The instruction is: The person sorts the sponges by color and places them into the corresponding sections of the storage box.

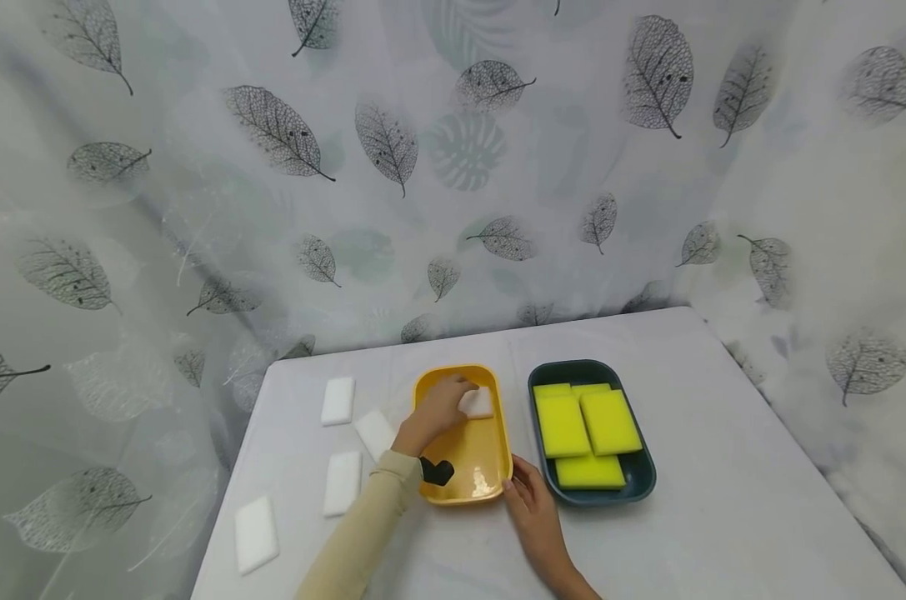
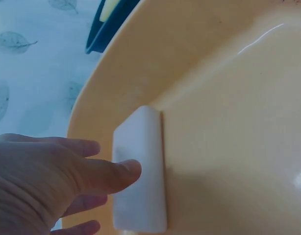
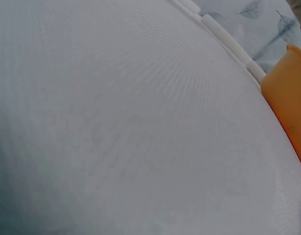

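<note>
A yellow-orange plastic tray (image 1: 463, 471) stands in the middle of the table. Inside it, by the far right wall, lies a white sponge block (image 2: 140, 181). My left hand (image 1: 439, 407) reaches into the tray. Its thumb lies over the sponge's face, while the other fingertips show just short of the sponge's near edge, apart from it in the left wrist view. At the tray's near right corner my right hand (image 1: 533, 508) holds the rim, thumb on the edge and fingers along the outer side. The right wrist view does not show that hand.
Right of the tray, a dark green tray (image 1: 643, 479) contains several yellow sponges (image 1: 610, 421). Several more white blocks lie on the left of the table, among them one at the front (image 1: 256, 535) and one at the back (image 1: 337, 401). A leaf-patterned curtain (image 1: 392, 275) hangs behind.
</note>
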The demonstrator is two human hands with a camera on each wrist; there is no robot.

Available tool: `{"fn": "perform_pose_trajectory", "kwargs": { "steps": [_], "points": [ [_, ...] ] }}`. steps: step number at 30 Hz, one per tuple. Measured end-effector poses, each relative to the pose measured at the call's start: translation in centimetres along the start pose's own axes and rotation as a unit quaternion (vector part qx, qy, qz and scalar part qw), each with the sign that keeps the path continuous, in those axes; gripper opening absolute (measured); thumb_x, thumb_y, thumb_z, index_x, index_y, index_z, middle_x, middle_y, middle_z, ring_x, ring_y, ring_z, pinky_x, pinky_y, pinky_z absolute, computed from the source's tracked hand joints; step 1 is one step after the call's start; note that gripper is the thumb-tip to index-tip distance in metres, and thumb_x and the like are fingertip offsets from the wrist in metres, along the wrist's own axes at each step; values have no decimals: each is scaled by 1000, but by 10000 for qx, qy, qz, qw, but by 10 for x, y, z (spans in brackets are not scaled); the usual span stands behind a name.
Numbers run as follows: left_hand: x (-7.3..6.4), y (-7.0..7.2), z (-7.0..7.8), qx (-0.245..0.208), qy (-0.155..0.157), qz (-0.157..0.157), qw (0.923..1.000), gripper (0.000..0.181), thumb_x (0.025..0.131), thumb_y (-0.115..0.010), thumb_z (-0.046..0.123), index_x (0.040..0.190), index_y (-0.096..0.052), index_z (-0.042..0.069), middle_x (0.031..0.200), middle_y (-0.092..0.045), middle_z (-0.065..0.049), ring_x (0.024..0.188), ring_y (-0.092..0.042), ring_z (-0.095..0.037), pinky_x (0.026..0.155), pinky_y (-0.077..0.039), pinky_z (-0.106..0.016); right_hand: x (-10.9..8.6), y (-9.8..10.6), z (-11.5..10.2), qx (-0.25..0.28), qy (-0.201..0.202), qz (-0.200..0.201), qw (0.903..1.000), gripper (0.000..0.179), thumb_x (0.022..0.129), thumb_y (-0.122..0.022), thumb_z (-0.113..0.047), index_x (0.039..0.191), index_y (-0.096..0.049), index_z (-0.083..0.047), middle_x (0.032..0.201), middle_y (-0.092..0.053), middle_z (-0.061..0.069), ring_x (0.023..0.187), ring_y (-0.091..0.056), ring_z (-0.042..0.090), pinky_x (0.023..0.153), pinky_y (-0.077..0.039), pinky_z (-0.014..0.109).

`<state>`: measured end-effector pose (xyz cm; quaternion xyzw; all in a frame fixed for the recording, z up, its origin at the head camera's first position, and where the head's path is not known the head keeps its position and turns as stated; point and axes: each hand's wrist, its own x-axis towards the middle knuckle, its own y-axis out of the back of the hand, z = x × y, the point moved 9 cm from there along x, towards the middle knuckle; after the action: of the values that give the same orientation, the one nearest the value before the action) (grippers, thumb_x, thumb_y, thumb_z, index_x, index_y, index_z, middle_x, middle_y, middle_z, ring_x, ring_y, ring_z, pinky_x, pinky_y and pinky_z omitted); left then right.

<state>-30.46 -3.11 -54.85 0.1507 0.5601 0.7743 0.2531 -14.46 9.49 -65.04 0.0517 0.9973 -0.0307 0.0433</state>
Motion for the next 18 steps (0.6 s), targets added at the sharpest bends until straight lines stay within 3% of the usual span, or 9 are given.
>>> {"fn": "perform_pose_trajectory", "kwargs": {
  "steps": [4,8,13,18],
  "points": [
    [-6,13,-10,-445,67,137,9989,49,94,-75,6,141,-62,5,146,-61,-19,136,-58,-37,117,-47,-50,0,1,-2,-2,22,31,10000,55,104,-65,-37,150,-49,-13,157,-50,13,146,-49,28,106,-46,10],
    [-12,31,-20,-684,117,520,9962,47,97,-73,11,143,-61,7,143,-62,-15,133,-60,-34,113,-51,-49,0,0,-1,-34,-8,38,10000,56,104,-65,-37,151,-48,-12,157,-50,14,146,-49,29,106,-47,10],
    [-18,54,-37,-653,355,1115,9910,45,99,-72,14,143,-61,10,139,-64,-12,128,-61,-34,107,-54,-51,-1,0,-4,-27,101,40,9999,54,104,-64,-34,151,-48,-11,156,-50,15,146,-49,30,106,-47,11],
    [-26,66,-59,-459,765,1584,9833,46,102,-68,22,145,-58,9,144,-61,-16,131,-57,-41,105,-51,-62,-2,0,-7,-39,196,44,9998,53,104,-65,-33,150,-49,-11,155,-51,14,145,-49,30,107,-46,11]
  ]
}}
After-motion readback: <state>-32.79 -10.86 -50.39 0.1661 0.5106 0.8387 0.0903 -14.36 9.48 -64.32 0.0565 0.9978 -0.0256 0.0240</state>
